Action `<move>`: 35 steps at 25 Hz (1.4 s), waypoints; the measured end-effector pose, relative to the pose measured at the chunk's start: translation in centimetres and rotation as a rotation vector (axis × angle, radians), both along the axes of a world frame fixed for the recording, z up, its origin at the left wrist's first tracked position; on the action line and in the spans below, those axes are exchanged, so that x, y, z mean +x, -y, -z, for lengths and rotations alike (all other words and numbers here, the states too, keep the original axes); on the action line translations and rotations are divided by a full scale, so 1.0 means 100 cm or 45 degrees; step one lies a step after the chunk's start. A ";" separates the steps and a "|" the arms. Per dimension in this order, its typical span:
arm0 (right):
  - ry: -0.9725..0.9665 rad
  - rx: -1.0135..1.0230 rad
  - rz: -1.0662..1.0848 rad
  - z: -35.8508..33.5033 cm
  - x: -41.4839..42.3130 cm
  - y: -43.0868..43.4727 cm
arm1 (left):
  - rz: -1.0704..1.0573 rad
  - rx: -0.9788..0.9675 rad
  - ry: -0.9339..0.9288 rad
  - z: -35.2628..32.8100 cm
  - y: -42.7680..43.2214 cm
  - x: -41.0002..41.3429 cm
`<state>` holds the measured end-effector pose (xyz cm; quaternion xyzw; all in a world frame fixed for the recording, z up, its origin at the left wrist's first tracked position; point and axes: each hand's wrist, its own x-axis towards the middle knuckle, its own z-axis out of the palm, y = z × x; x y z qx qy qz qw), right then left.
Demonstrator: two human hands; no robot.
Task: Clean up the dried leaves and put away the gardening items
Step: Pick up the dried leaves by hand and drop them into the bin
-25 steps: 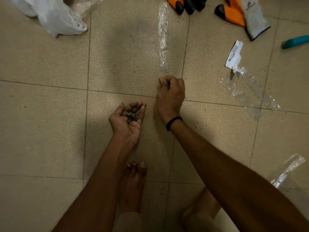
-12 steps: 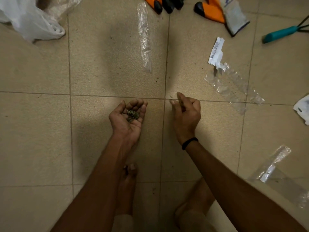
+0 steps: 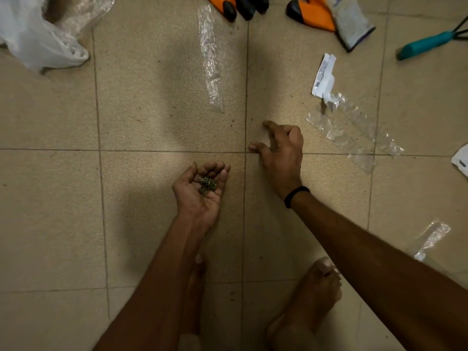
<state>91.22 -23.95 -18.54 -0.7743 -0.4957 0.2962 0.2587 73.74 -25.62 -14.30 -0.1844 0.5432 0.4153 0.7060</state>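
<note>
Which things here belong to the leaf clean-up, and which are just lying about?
Part of the job: dried green-brown leaf crumbs in the cupped left hand; open right hand; orange-and-black gardening gloves; teal-handled garden tool.
Lying about: crinkled clear plastic wrappers; torn white paper label; white plastic bag, purpose unclear.

You've got two orange gloves (image 3: 228, 8) (image 3: 316, 16) past your right hand (image 3: 283, 158), one teal-handled tool (image 3: 428, 44) further right, three clear wrappers (image 3: 210, 59) (image 3: 352, 130) (image 3: 433, 236) round it, one white bag (image 3: 38, 44) beyond your left hand (image 3: 200, 193), one pinch of dried leaves (image 3: 207, 184) in it.
</note>
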 end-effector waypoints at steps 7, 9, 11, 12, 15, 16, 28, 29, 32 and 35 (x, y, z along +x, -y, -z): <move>-0.060 -0.311 0.244 -0.014 -0.002 -0.040 | 0.006 0.003 0.014 -0.002 0.000 0.015; -0.094 -0.377 0.279 -0.017 0.000 -0.047 | 0.009 0.009 0.018 -0.005 -0.002 0.015; -0.106 -0.416 0.289 -0.020 0.000 -0.051 | 0.024 0.009 0.021 -0.007 -0.003 0.015; -0.116 -0.426 0.307 -0.022 0.000 -0.053 | 0.027 0.012 0.029 -0.008 -0.004 0.015; -0.154 -0.447 0.358 -0.023 -0.002 -0.056 | 0.011 0.014 0.030 -0.007 -0.007 0.014; -0.155 -0.450 0.358 -0.023 -0.003 -0.055 | 0.012 0.016 0.028 -0.008 -0.007 0.014; 0.029 -0.487 0.386 -0.021 -0.022 -0.061 | 0.055 -0.006 0.015 -0.003 0.003 0.027; -0.047 -0.482 0.403 -0.020 -0.016 -0.062 | 0.057 -0.009 0.020 -0.004 0.004 0.028; -0.164 -0.428 0.415 -0.015 0.003 -0.060 | 0.067 0.000 0.026 -0.005 0.003 0.029; -0.153 -0.386 0.405 -0.010 0.006 -0.057 | 0.068 0.017 0.025 -0.006 -0.001 0.029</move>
